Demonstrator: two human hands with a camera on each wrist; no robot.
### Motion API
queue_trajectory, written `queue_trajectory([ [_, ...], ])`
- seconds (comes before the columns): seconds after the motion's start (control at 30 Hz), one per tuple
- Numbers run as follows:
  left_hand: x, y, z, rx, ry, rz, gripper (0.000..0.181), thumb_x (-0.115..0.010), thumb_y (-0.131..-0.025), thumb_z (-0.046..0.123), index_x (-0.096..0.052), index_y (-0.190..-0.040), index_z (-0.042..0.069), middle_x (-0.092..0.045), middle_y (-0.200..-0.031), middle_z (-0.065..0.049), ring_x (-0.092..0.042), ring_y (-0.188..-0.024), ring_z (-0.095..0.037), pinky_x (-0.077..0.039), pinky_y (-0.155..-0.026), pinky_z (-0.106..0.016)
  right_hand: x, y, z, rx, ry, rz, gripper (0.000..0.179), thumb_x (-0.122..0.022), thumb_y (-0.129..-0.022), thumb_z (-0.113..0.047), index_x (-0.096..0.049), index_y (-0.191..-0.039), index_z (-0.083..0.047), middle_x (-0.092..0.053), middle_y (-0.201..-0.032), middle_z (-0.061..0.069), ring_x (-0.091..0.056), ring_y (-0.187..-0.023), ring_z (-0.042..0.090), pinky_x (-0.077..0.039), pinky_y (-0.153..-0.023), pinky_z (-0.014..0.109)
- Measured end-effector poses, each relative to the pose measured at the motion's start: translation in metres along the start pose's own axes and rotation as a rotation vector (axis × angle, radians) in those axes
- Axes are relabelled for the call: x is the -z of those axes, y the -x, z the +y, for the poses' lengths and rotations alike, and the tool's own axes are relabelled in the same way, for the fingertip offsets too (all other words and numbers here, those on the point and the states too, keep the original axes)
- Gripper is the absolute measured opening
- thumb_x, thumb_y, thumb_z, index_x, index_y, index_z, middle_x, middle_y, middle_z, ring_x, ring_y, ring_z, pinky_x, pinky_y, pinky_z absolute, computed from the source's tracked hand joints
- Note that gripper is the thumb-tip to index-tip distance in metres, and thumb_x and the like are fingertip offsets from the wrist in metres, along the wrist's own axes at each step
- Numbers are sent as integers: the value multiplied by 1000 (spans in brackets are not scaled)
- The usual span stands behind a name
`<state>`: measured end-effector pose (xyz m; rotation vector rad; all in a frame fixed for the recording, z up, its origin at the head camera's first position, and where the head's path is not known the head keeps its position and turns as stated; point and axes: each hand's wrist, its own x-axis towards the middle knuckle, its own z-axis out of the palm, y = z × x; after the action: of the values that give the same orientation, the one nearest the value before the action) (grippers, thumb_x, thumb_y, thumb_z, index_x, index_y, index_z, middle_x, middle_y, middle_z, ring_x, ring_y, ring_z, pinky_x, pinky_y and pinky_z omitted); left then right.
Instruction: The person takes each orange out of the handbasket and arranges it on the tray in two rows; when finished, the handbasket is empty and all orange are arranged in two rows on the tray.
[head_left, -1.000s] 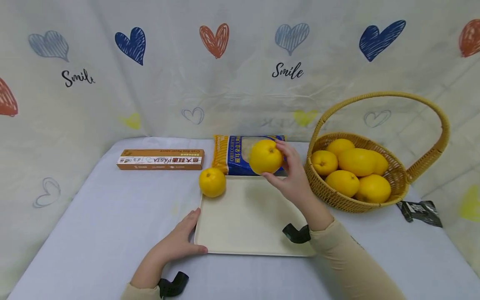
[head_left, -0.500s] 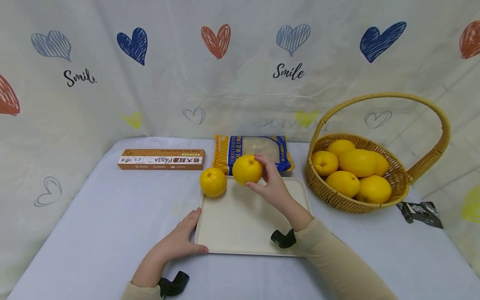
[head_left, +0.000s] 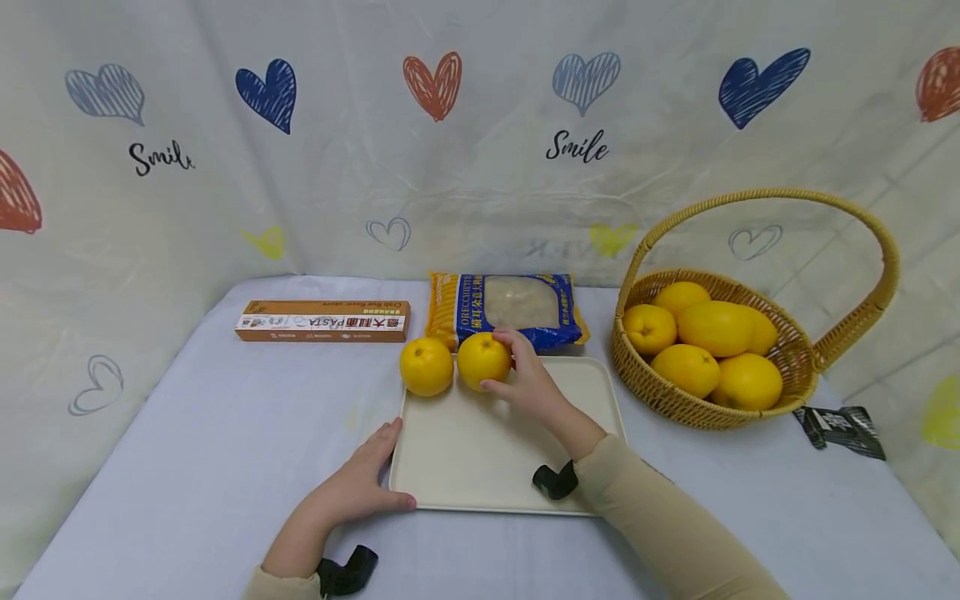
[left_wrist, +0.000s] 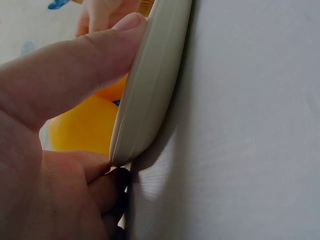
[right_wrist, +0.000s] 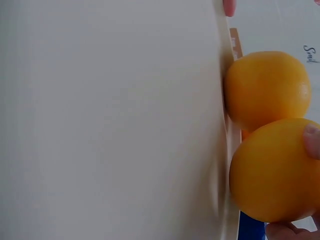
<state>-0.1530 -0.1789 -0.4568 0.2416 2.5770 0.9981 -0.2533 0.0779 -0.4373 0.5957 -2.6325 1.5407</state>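
At the back edge of a cream rectangular tray [head_left: 472, 458], my right hand [head_left: 538, 390] holds a round yellow-orange orange [head_left: 480, 362] between thumb and fingers. A second orange [head_left: 426, 367] sits just left of it, over the tray's back left corner. The right wrist view shows the held orange [right_wrist: 275, 175] against the other orange [right_wrist: 270, 90], with part of the holding hand cut off by the frame. My left hand [head_left: 352, 487] grips the tray's near left corner. Its thumb [left_wrist: 100, 60] lies along the rim, and its fingers reach along the left side, partly hidden.
A wicker basket [head_left: 675, 408] with a tall handle and several yellow fruits stands on the right. Behind the tray lie a blue and yellow pasta bag [head_left: 517, 300] and a pasta box [head_left: 322, 322]. A black wrapper [head_left: 840, 429] lies right of the basket.
My right hand has carried the orange left and down, from in front of the pasta bag to beside the other orange. The left hand has stayed at the tray corner.
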Motion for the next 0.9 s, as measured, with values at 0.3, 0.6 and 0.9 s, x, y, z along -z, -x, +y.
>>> queue_trajectory([
  [0.3, -1, 2, -1, -8, 6, 1, 109, -79, -60, 41, -19, -145, 6, -19, -151, -14, -14, -139, -34, -17, -109, -56, -5, 0, 1, -31, -21, -37, 68, -72, -75, -6, -34, -130, -1, -26, -144, 16, -32, -131, 32, -34, -105, 46],
  [0.6, 0, 2, 0, -7, 11, 0, 109, -79, -61, 41, -19, -145, 7, -19, -151, -13, -14, -139, -33, -17, -109, -55, -5, -2, 2, -31, 18, -45, 70, -73, -75, -9, -32, -132, -2, -28, -140, 16, -35, -126, 30, -37, -103, 44],
  [0.9, 0, 1, 0, -5, 15, 0, 109, -79, -61, 41, -18, -145, 8, -18, -152, -13, -13, -140, -33, -16, -110, -55, -2, -4, 1, -51, 105, -55, 76, -72, -77, -17, -29, -138, -5, -28, -142, 14, -39, -123, 27, -39, -101, 41],
])
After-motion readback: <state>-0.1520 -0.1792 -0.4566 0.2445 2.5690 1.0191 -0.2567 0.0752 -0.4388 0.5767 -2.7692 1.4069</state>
